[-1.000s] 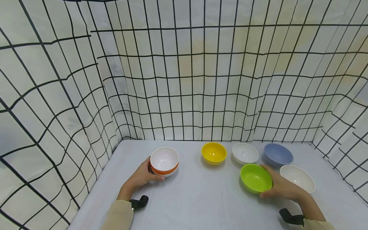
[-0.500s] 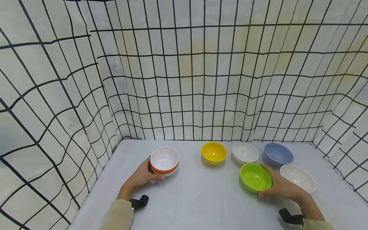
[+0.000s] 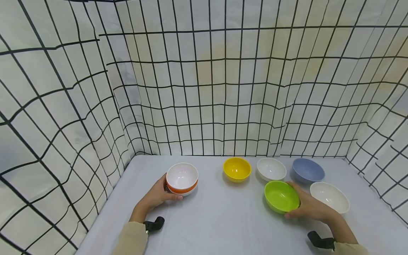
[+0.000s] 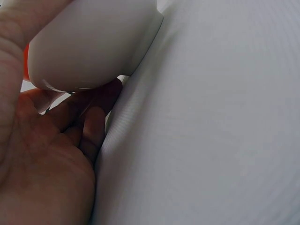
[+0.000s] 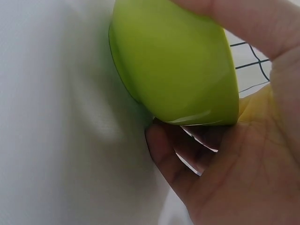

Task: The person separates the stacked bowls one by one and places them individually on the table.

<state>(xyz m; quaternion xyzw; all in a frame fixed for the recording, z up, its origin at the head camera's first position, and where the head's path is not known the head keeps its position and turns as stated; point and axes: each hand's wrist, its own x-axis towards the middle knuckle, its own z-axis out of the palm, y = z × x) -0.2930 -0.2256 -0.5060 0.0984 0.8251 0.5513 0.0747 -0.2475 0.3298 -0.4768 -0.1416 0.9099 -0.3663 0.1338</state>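
Observation:
On the left of the table stands a stack of bowls, a white bowl (image 3: 182, 176) on top, an orange bowl (image 3: 185, 190) under it and a white one lowest. My left hand (image 3: 157, 194) holds the stack from its left side, thumb in front and fingers behind. In the left wrist view the lowest white bowl (image 4: 93, 44) rests its foot on the cloth. Over on the right, my right hand (image 3: 309, 204) grips a green bowl (image 3: 282, 196) by its right side. The right wrist view shows the green bowl's outside (image 5: 173, 65) low over the cloth, fingers curled around it.
Behind the green bowl are a yellow bowl (image 3: 237, 170), a white bowl (image 3: 271, 169) and a blue bowl (image 3: 307, 171). Another white bowl (image 3: 330, 197) sits just beyond my right hand. A white cloth (image 3: 220, 216) covers the table, and gridded walls (image 3: 216, 95) enclose it.
My right hand has shifted slightly left with the green bowl. The left hand and its stack have stayed in place.

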